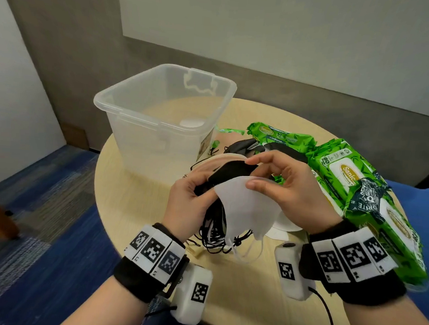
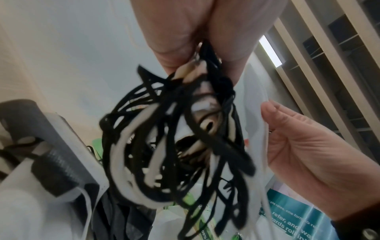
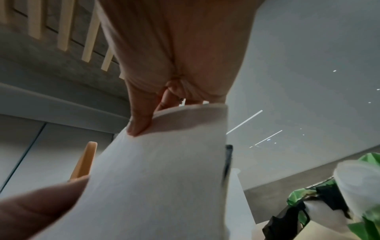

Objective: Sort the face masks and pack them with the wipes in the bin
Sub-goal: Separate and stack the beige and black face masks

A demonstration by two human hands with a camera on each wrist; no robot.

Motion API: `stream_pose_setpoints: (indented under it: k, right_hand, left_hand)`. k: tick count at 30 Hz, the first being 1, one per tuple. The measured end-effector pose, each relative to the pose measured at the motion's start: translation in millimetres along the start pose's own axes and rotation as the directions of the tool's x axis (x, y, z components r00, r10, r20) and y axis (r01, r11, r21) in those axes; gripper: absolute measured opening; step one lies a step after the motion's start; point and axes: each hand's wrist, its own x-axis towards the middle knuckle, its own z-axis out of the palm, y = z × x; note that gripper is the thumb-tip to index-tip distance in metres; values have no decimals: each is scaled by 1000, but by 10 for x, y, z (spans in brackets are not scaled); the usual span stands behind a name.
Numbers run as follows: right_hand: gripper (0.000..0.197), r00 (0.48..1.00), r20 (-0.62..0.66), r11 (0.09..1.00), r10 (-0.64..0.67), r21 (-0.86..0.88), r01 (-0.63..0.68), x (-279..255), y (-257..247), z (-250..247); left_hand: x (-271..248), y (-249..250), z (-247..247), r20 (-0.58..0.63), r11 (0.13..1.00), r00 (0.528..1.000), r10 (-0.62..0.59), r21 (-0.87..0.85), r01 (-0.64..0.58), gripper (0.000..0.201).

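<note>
White fabric marks the head view: the white mask (image 1: 245, 211) is pinched at its top edge by the right hand (image 1: 287, 191) above the round counter (image 1: 133, 207), while the left hand (image 1: 190, 199) clenches a bundle of masks (image 1: 229, 172), with the clear bin (image 1: 161, 112) behind and the green wipes packs (image 1: 360, 189) to the right. From the left wrist, curled fingers (image 2: 174, 53) grasp the tangled ear loops (image 2: 170, 146) hanging below. From the right wrist, the thumb (image 3: 141, 120) presses the mask's edge.
</note>
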Motion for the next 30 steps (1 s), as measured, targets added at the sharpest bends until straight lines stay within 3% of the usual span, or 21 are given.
stream_pose_setpoints:
  k: [7, 13, 17, 21, 25, 30]
  right_hand:
    - [32, 996, -64, 975, -68, -218, 53, 58, -25, 62]
    - [31, 996, -40, 929, -81, -365, 61, 87, 26, 70]
    - [17, 995, -15, 905, -94, -418, 79, 86, 77, 55]
    - [12, 993, -47, 905, -107, -419, 77, 50, 118, 70]
    - [7, 990, -55, 924, -130, -369, 101, -18, 144, 33]
    - [19, 999, -23, 967, -49, -251, 41, -68, 164, -118]
  left_hand:
    - [-24, 28, 35, 103, 990, 987, 127, -78, -119, 27]
    - [-43, 40, 47, 146, 993, 984, 106, -75, -96, 25]
    - [-43, 18, 31, 169, 995, 981, 99, -37, -94, 27]
    - [-70, 63, 30, 160, 993, 981, 108, -69, -98, 32]
    - [-32, 40, -52, 64, 995, 997, 43, -88, -37, 28]
    - [13, 50, -127, -13, 997, 999, 39, -70, -40, 32]
